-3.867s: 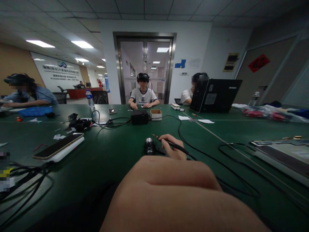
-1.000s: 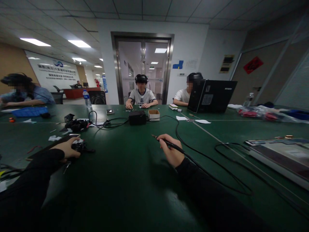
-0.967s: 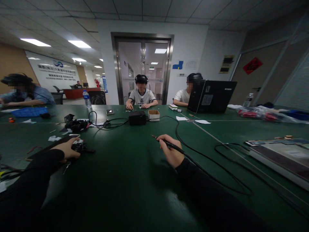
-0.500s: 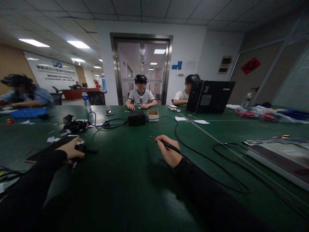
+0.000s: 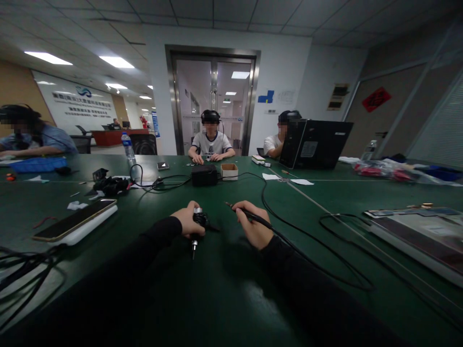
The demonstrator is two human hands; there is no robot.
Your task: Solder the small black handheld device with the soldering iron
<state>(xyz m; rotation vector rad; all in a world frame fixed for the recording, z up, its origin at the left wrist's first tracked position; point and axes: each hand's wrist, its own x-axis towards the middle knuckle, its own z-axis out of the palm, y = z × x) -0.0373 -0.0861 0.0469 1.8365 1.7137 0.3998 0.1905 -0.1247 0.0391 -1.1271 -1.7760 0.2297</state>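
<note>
My right hand (image 5: 256, 230) is closed in a pen grip around a slim black soldering iron (image 5: 257, 219). Its metal tip points left and forward, and its cable runs back along the sleeve. To the left of it, my left hand (image 5: 186, 219) is closed around a black bundle (image 5: 201, 220), seemingly a coiled cable, with silver metal parts. A pointed silver tip (image 5: 194, 246) sticks out below the fingers toward me. The two hands are apart, and the bundle does not touch the iron. Fingers hide part of the bundle.
A black box (image 5: 204, 175) with cables and a small open carton (image 5: 229, 172) stand ahead. Left lie a phone (image 5: 77, 219) on a white block and black gear (image 5: 110, 184). A flat panel (image 5: 419, 236) and a computer case (image 5: 316, 144) are right. Several people sit around.
My left hand has moved right with the black bundle, from beside the phone to near the table's middle. My right hand has stayed nearly still with the soldering iron.
</note>
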